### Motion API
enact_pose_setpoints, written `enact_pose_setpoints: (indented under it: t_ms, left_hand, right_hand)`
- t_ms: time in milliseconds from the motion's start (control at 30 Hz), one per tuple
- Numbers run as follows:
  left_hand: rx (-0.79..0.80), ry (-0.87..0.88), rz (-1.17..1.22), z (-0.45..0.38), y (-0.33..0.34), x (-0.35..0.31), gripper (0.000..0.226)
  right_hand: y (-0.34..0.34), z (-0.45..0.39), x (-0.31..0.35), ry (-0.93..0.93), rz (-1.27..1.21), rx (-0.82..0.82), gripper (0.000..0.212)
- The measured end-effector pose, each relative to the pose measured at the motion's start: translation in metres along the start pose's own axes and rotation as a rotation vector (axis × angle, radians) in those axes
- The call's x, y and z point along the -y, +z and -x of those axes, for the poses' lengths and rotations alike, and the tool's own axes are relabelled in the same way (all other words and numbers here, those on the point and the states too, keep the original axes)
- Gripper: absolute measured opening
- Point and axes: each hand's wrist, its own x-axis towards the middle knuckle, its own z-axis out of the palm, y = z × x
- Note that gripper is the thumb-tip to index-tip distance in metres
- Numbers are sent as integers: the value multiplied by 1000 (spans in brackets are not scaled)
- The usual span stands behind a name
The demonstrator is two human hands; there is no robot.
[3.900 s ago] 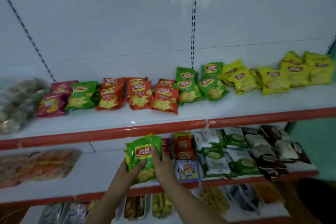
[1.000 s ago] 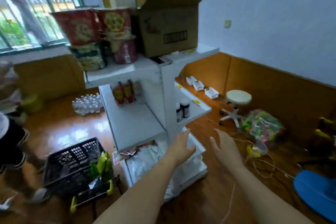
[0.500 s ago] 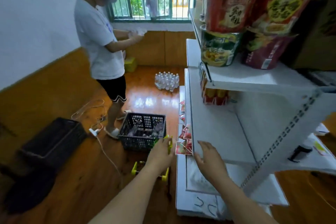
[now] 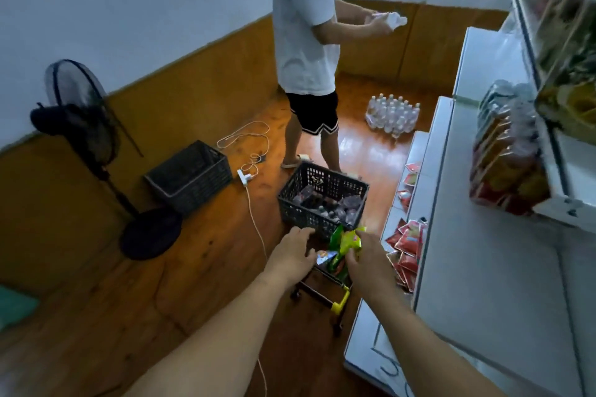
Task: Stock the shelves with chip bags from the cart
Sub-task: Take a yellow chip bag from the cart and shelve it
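The small cart (image 4: 337, 304), with a dark frame and yellow corner pieces, stands on the floor beside the white shelf unit (image 4: 483, 251). Chip bags (image 4: 335, 259) stick up out of it, green and silvery ones. My right hand (image 4: 366, 263) reaches down into the cart and grips the top of a yellow-green chip bag (image 4: 351, 240). My left hand (image 4: 292, 255) hovers over the cart's left side with relaxed fingers and holds nothing. Both hands hide most of the cart.
A black basket (image 4: 324, 179) of bottles sits just beyond the cart. A person (image 4: 304, 42) stands behind it. Left are a black crate (image 4: 190, 177), a floor fan (image 4: 80, 113) and a power strip (image 4: 244, 176) with cables. Red packets (image 4: 407, 245) lie on the low shelf.
The view has swung from the stocked shelves round to the floor and cart. Both hands, earlier empty and spread, have dropped to the cart, and my right hand now holds a chip bag.
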Motion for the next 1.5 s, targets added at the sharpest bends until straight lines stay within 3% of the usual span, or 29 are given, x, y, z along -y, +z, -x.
enact_pose_setpoints:
  t_ms: [200, 333, 533, 633, 900, 1100, 1267, 1367, 1433, 1500]
  left_hand:
    - [63, 11, 61, -63, 5, 30, 51]
    - [171, 41, 65, -141, 9, 57, 53]
    - [372, 6, 96, -249, 20, 105, 53]
    - [438, 19, 30, -292, 36, 133, 52]
    - [565, 13, 31, -360, 117, 162, 48]
    - [645, 17, -72, -405, 219, 194, 50]
    - [672, 74, -131, -446, 303, 195, 53]
    - [669, 113, -163, -461, 337, 185, 53]
    - [682, 150, -183, -467, 353, 182, 50]
    - [696, 161, -183, -469, 363, 180, 49]
  right_hand:
    - [49, -55, 2, 102, 72, 92, 53]
    - [78, -105, -13, 224, 110, 97, 45]
    - [118, -170, -27, 573, 50, 70, 54]
    - [140, -204, -24, 665, -34, 37, 43]
    - [207, -244, -99, 870, 30, 90, 51]
    - [279, -289, -182, 1029, 5, -2, 56]
    - [327, -322, -251, 1021, 105, -23, 88]
    - [347, -340, -281, 1037, 134, -32, 97]
    - [357, -347, -295, 1061, 164, -64, 97]
    - [361, -349, -305, 1078, 196, -106, 84]
